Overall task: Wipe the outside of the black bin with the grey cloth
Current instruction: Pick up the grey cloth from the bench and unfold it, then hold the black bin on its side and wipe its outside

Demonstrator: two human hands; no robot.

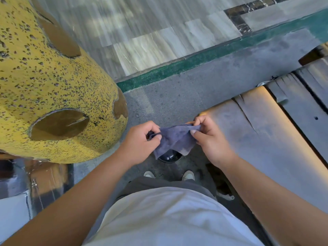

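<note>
The grey cloth (174, 139) hangs stretched between my two hands in front of my waist. My left hand (142, 139) pinches its left corner and my right hand (209, 137) pinches its upper right edge. Below the cloth, on the ground just ahead of my shoes, a small part of a glossy black rounded object (170, 158) shows; it looks like the black bin, mostly hidden by the cloth.
A big yellow speckled rounded structure (53, 82) with round brown patches stands at the left. A worn wooden slatted bench (276, 132) fills the right. The ground is grey concrete (195, 89) with a green strip and pale tiles beyond.
</note>
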